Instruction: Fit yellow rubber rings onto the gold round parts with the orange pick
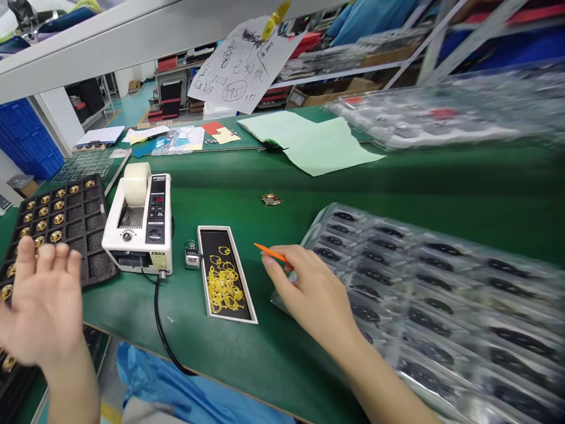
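My right hand (309, 288) is closed around a thin orange stick (270, 252) with a pointed tip, held above the green table beside a clear plastic tray (399, 288) of dark parts. Left of the stick lies a white-rimmed box (244, 281) with many thin gold rings (224, 285) on its black floor. My left hand (46, 300) is raised, palm up and fingers spread, over a black foam tray (90, 253) with round gold parts in its pockets. Nothing shows in that palm. A small round metal piece (271, 199) lies farther back on the table.
A white tape dispenser (163, 235) stands between my hands, its black cable (158, 318) running over the front edge. A metal tally counter (192, 257) sits beside the box. Pale green paper (315, 141) and more plastic trays (406, 121) lie at the back, under a shelf beam (101, 44).
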`<state>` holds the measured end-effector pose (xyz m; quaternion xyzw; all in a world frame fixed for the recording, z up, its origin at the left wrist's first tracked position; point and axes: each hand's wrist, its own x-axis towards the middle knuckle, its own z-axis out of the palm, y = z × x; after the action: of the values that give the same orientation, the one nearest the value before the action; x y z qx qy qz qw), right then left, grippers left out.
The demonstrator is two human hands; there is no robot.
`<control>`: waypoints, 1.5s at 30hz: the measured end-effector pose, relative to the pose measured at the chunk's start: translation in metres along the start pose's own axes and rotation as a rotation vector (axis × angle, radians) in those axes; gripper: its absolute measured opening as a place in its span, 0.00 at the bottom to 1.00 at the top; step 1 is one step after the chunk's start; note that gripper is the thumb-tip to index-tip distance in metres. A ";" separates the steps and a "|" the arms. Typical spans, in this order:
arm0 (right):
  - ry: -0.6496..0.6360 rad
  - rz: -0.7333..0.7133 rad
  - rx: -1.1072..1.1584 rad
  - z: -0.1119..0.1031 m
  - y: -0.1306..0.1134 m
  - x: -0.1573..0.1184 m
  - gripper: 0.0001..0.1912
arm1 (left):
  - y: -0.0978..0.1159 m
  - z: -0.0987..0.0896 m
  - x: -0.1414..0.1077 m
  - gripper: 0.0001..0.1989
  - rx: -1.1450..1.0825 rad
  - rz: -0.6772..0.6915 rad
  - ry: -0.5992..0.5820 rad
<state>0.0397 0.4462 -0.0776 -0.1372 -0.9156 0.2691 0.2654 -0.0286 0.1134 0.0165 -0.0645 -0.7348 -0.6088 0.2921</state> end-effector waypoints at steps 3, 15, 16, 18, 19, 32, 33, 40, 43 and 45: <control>0.005 -0.003 0.008 -0.001 -0.001 0.000 0.15 | -0.050 -0.012 0.063 0.17 0.295 0.006 0.186; -0.029 -0.014 0.018 0.002 -0.002 0.000 0.18 | -0.147 -0.056 0.178 0.13 0.849 -0.329 -0.266; -0.029 -0.016 0.018 0.001 -0.002 0.000 0.18 | -0.147 -0.057 0.182 0.14 0.858 -0.351 -0.292; -0.027 -0.016 0.018 0.001 -0.002 0.000 0.18 | -0.143 -0.058 0.189 0.14 0.863 -0.379 -0.328; -0.026 -0.017 0.021 0.001 -0.002 0.000 0.18 | -0.140 -0.058 0.191 0.14 0.859 -0.382 -0.334; 0.172 -0.027 0.470 -0.005 -0.012 0.003 0.24 | -0.039 0.015 0.034 0.13 0.073 0.072 -0.108; 0.165 -0.010 0.547 -0.006 -0.013 0.003 0.26 | -0.027 0.029 0.008 0.12 -0.049 -0.029 -0.309; 0.053 0.117 1.016 -0.009 -0.015 0.002 0.24 | -0.011 0.136 -0.067 0.19 -0.506 -0.772 -0.943; -0.020 0.127 1.058 -0.003 -0.021 0.000 0.20 | -0.023 0.161 -0.065 0.21 -0.578 -0.788 -0.854; -0.074 0.174 1.069 0.004 -0.025 -0.003 0.19 | -0.028 0.167 -0.066 0.18 -0.610 -0.775 -0.810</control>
<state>0.0371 0.4230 -0.0674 -0.0489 -0.6451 0.7229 0.2427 -0.0460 0.2794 -0.0559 -0.0995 -0.5507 -0.7794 -0.2817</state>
